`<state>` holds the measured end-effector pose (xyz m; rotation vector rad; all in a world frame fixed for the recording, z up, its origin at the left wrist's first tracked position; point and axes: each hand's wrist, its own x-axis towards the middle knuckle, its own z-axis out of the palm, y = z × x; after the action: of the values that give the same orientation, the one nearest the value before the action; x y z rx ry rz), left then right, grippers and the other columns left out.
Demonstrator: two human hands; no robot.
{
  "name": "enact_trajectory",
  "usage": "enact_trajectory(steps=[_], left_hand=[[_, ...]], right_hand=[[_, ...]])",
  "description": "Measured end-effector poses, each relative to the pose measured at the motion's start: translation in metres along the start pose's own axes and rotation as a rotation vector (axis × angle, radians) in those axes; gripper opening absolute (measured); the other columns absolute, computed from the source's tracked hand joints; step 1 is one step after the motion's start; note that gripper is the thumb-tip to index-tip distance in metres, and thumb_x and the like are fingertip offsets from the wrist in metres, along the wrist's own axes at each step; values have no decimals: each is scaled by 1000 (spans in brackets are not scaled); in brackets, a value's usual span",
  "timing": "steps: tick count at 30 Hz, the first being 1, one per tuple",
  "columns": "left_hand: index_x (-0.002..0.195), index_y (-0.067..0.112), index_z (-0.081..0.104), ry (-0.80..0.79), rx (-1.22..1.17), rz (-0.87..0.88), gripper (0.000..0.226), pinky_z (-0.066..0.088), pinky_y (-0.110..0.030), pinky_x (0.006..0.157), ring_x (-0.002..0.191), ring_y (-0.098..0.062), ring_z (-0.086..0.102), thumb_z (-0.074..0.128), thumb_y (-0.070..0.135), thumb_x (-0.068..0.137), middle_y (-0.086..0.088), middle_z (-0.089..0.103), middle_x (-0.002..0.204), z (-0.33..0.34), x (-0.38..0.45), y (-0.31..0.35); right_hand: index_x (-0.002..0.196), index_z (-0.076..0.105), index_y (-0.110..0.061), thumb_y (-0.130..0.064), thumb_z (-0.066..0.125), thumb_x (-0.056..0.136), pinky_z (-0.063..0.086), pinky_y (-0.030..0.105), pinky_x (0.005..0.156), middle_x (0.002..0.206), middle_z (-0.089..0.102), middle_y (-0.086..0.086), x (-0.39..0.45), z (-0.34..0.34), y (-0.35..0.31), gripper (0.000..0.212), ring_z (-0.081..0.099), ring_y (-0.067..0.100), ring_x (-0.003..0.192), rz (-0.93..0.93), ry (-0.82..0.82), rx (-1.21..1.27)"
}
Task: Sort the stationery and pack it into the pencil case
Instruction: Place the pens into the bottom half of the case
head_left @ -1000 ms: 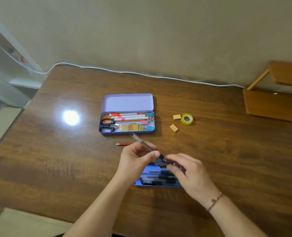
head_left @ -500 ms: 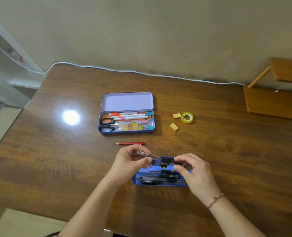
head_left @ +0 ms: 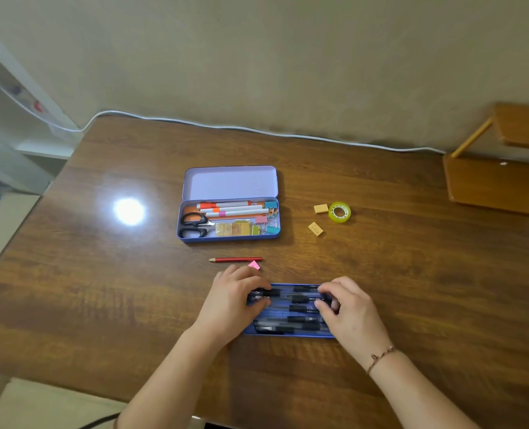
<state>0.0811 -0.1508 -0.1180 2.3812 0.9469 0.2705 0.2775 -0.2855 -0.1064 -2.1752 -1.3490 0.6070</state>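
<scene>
Your left hand (head_left: pixel 232 300) and right hand (head_left: pixel 346 305) each pinch an end of a black pen (head_left: pixel 291 294) lying in the near blue tin (head_left: pixel 288 334); press it unevenly and it may ride up over its neighbours, keeping the tin from closing.

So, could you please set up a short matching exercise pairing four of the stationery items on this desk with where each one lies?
Things:
1. scissors
2. red pencil
3. tape roll
4. black pens

Places:
A. loose on the table, right of the open purple case
B. in the blue tray between the hands
C. at the left end of the purple case
D. on the table between the case and the tray

Pairs: 1-C, 2-D, 3-A, 4-B
</scene>
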Motion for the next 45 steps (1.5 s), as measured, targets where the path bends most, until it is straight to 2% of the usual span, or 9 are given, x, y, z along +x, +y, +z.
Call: enact_trajectory(steps=[7,11,15,19,22,28,36,40,45], left_hand=[[104,31,73,-26,26,7,22,41,-34,94,110,-11,51,74,34,82,13,64,111,1,4,0],[97,29,71,-23,1,7,20,45,-37,92,105,-11,52,77,34,79,14,64,107,2,4,-1],[96,30,69,-26,-13,4,19,46,-38,92,105,-11,52,77,32,79,14,64,107,2,4,-3],[95,28,69,-18,-6,21,18,46,-37,90,103,-10,52,77,31,79,14,64,106,1,1,-5],[94,28,68,-7,8,25,19,46,-36,87,100,-10,52,78,32,78,14,64,103,2,0,-6],[96,26,69,-32,26,49,19,48,-37,86,100,-12,55,78,30,79,11,65,105,-2,0,-8],[100,27,69,-23,37,37,21,48,-35,89,103,-10,54,75,34,81,13,64,107,-4,0,-5],[103,28,69,-8,6,14,22,47,-36,93,106,-8,52,70,37,83,14,63,109,-6,0,-4],[116,26,66,72,-121,4,35,38,-21,97,114,-2,47,57,48,90,17,59,116,-20,10,18]], right_hand=[[113,65,-17,-22,62,89,45,16,75,98,58,-10,0,-3,7,25,49,1,77,56,18,-103],[104,68,-21,-19,65,87,54,23,77,99,65,-10,2,1,4,17,57,4,84,0,6,-90],[97,67,-21,-23,64,87,51,20,73,94,60,-12,-1,-3,8,11,55,2,82,-23,43,-83],[86,65,-26,-21,68,85,43,15,72,86,56,-16,-7,-5,16,5,52,1,82,-156,-75,-144],[89,69,-24,-19,69,84,42,14,72,88,61,-14,-6,-4,16,7,58,5,85,-186,-79,-190],[84,71,-23,-18,79,73,51,21,56,81,65,-10,-2,-5,3,14,63,9,75,-203,-35,-302],[77,67,-28,-25,77,75,48,22,49,75,62,-14,-7,-3,5,11,58,10,72,-251,-27,-415],[89,71,-23,-13,79,72,48,25,47,82,65,-10,-8,-6,10,21,58,12,75,-340,13,-403],[92,68,-14,11,74,63,52,27,52,90,62,-1,-4,-30,11,39,58,16,76,-461,82,-363]])
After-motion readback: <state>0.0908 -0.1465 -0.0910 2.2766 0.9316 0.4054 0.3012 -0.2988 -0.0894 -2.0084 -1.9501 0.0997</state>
